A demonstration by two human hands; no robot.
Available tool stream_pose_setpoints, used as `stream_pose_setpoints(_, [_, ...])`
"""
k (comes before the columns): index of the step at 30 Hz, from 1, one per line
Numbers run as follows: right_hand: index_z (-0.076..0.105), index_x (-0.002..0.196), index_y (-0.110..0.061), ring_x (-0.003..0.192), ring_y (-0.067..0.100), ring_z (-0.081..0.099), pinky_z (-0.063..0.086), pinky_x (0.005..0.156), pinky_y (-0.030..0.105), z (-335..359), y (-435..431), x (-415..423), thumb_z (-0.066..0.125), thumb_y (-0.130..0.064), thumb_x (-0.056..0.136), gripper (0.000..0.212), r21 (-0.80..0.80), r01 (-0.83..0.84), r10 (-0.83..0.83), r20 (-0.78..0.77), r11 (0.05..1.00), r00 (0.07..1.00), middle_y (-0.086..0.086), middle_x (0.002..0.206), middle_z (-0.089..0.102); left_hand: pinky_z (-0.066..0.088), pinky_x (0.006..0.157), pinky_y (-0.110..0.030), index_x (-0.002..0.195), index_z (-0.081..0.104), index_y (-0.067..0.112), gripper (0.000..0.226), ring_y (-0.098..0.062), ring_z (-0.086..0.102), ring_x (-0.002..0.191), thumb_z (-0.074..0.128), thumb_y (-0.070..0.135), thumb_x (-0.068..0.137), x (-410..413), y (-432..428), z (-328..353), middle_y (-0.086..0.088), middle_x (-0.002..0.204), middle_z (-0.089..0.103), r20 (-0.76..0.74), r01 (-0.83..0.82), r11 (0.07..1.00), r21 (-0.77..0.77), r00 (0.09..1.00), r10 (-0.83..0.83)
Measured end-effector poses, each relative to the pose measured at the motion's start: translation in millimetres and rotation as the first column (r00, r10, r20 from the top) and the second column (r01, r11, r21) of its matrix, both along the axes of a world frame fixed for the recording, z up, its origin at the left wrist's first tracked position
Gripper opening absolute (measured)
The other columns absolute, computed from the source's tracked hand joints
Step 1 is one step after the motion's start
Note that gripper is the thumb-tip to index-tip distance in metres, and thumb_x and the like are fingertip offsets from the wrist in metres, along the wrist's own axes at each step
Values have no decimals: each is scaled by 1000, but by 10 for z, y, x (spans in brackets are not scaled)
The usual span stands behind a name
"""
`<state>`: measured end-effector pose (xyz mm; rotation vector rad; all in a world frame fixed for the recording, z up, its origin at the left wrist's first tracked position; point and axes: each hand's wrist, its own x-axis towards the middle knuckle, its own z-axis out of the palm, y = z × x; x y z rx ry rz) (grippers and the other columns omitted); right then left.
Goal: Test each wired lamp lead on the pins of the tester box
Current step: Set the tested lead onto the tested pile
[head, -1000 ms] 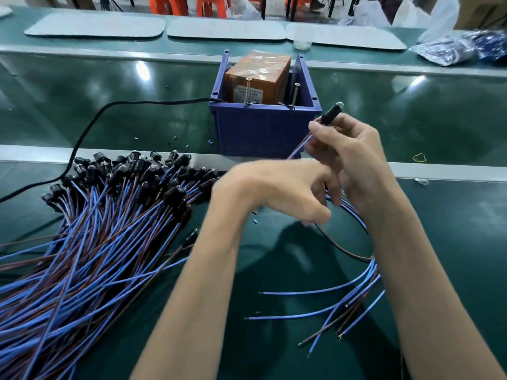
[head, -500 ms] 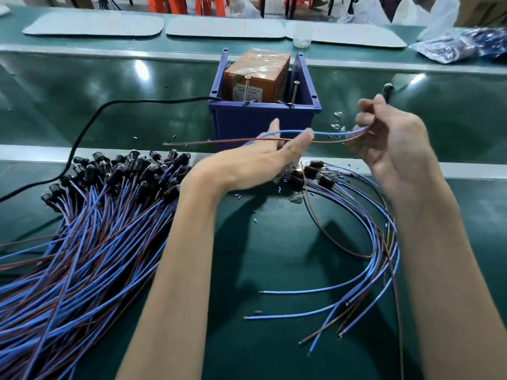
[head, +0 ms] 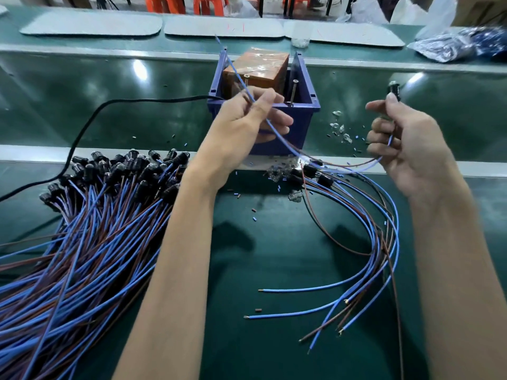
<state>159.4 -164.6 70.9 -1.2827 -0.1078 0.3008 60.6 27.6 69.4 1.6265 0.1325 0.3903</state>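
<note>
My left hand (head: 247, 122) pinches the blue and brown wires of one lamp lead (head: 274, 133) in front of the blue tester box (head: 307, 116). The blue wire end points up past the box's left wall. Two upright metal pins (head: 294, 91) stand inside the box beside an orange block (head: 258, 69). My right hand (head: 403, 144) holds the same lead's black lamp head (head: 393, 90) at the right of the box, and the wires sag between my hands.
A large pile of lamp leads (head: 82, 229) covers the left of the green bench. A smaller bunch of leads (head: 356, 229) lies at the right. A black cable (head: 109, 111) runs into the box. Glass bits (head: 340, 130) and small scraps are scattered nearby.
My left hand has risen and turned the wire ends up toward the box's pins. My right hand has moved apart to the right with the lamp head, stretching the lead.
</note>
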Motion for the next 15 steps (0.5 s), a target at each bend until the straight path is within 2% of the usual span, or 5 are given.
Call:
stream_pose_setpoints(3, [63,82,-9,46,2,22,19,33,13,-22,-16,-10,56,-12,95,14,-101,39,-28,110,994,994,-11,58,52,51,60,-17,89,53,15,25,-6,67,64,34,20,105,14,37,-6,8,64,69,18,-93,993,-74,995,94])
stream_pose_setpoints(6, [65,78,-8,43,1,24,19,33,12,-53,-8,-18,62,-6,89,12,-126,61,-43,139,990,989,-9,63,65,51,55,-16,86,54,13,28,-6,64,55,34,19,105,10,52,-28,5,61,66,-77,-42,999,-33,996,39])
stream_pose_setpoints(8, [66,80,-8,41,1,21,17,33,11,-64,15,-30,60,-14,93,16,-141,5,14,133,990,991,-14,46,47,51,54,-14,87,54,10,28,-7,60,52,35,18,105,-4,24,-44,-2,66,64,-198,71,997,20,978,-66])
stream_pose_setpoints(11, [70,76,-8,42,4,15,16,32,13,-66,84,-66,49,-32,99,39,-159,-65,85,121,985,989,-12,44,21,50,58,-13,94,55,5,26,-15,57,63,34,17,105,-11,-46,-76,-9,73,61,-352,238,965,110,917,-186])
stream_pose_setpoints(15, [70,72,-10,46,5,17,16,34,15,-77,217,-132,32,-49,101,62,-133,-87,98,82,987,992,-8,47,27,49,63,-16,102,57,1,29,-16,58,68,33,17,105,-1,-120,-86,-9,78,61,-443,374,911,173,856,-267])
